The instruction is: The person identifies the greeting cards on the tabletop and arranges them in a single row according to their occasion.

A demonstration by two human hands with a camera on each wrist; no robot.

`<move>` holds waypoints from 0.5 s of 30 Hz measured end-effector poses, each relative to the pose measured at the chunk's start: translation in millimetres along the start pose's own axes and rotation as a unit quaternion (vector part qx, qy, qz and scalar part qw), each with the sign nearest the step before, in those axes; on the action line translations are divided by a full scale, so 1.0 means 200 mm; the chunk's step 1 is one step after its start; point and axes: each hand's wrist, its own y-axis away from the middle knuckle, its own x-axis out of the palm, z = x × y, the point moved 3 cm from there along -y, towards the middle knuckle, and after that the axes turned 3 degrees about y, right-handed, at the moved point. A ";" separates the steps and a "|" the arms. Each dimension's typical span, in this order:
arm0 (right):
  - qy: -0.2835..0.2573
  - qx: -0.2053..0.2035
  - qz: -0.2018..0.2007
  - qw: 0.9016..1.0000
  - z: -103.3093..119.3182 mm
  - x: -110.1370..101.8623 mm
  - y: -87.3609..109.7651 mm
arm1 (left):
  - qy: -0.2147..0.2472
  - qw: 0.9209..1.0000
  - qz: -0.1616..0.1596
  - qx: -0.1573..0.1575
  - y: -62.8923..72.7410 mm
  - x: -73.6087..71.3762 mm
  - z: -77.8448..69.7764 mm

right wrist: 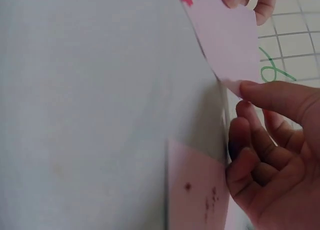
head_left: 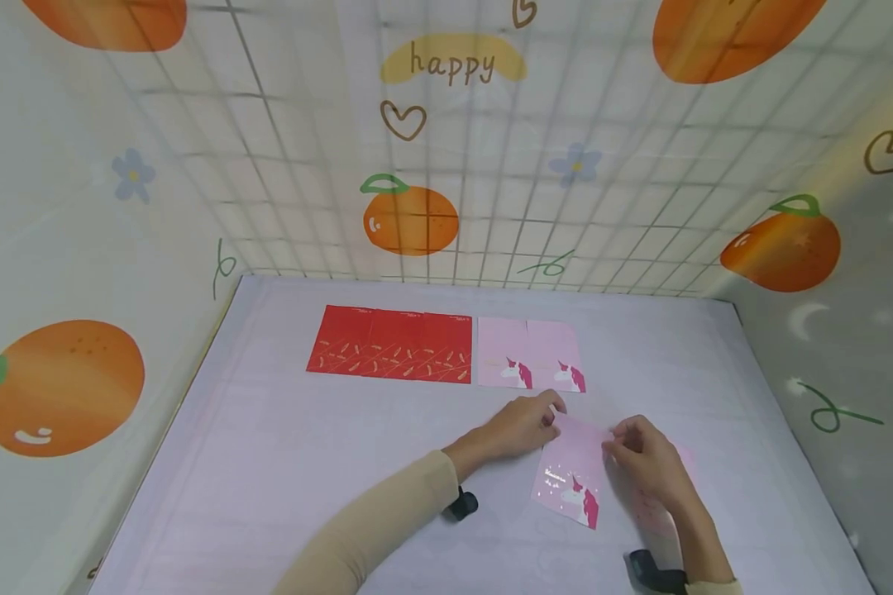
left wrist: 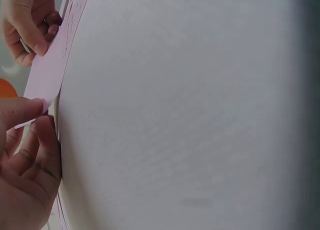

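A flat pink unicorn card [head_left: 571,463] is held by its upper corners, tilted a little off the table in the head view. My left hand [head_left: 519,425] pinches the upper left corner between thumb and fingers. At the upper right corner, my right hand [head_left: 651,459] pinches with thumb and forefinger, its other fingers curled. The left wrist view shows both hands on the pink card [left wrist: 50,70]. Another pink card [right wrist: 197,190] lies below my right hand, partly hidden by it in the head view.
Beyond my hands, several red cards [head_left: 390,345] with gold print lie in a row on the white table [head_left: 283,479]. Two pink unicorn cards [head_left: 532,351] continue that row at its right end. Printed cloth walls [head_left: 298,165] stand behind and beside the table.
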 end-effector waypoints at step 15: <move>-0.144 -0.046 0.011 0.988 0.01 -0.04 0.02 | 0.161 0.986 0.008 -0.034 0.02 -0.02 0.03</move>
